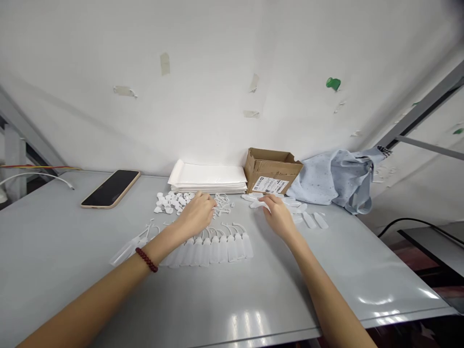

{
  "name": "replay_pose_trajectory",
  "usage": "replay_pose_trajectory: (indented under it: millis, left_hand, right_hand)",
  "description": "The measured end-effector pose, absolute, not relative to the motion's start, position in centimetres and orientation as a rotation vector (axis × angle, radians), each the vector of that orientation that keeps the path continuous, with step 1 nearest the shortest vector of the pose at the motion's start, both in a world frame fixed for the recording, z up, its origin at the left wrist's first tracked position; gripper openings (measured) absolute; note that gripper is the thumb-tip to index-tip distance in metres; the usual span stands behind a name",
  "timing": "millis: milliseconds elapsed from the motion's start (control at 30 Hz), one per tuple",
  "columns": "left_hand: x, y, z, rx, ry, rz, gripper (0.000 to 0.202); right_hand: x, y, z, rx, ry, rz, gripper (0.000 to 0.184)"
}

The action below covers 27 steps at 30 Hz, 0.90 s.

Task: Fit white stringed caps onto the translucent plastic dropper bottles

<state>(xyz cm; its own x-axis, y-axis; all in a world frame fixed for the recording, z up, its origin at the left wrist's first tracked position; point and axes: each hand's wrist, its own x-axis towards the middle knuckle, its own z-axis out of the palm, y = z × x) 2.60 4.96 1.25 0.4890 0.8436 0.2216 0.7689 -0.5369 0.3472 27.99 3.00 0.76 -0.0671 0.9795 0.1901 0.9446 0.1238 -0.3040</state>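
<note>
My left hand reaches to a small pile of thin curved white nozzles; its fingers are curled together and their tips are hidden, so what they hold does not show. My right hand is at a loose heap of translucent plastic squeeze bottles, thumb and fingers closed on one bottle. Below my left hand lies a row of bottles with curved nozzles fitted, partly covered by my left forearm. Left of the nozzles are small white caps.
A stack of white padded envelopes and an open cardboard box stand against the wall. A phone and a white cable lie at the left. Light blue cloth is bunched at the right on the grey table.
</note>
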Motion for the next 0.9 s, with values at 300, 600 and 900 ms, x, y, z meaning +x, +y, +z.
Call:
replay_pose_trajectory:
  millis: [300, 600, 900]
  left_hand:
    - [3.3, 5.1, 0.5, 2.652, 1.347, 0.484, 0.024]
    - [3.8, 5.0, 0.8, 2.699, 1.347, 0.408, 0.022]
    - [3.9, 5.3, 0.6, 2.736, 1.34, 0.351, 0.024]
  right_hand:
    - [28.2, 3.8, -0.5, -1.829, -2.274, -0.029, 0.04]
    - [27.9, 3.9, -1.1, -1.891, -2.318, -0.106, 0.043]
    - [27.3, 3.4, -0.3, -1.939, -2.297, -0.077, 0.038]
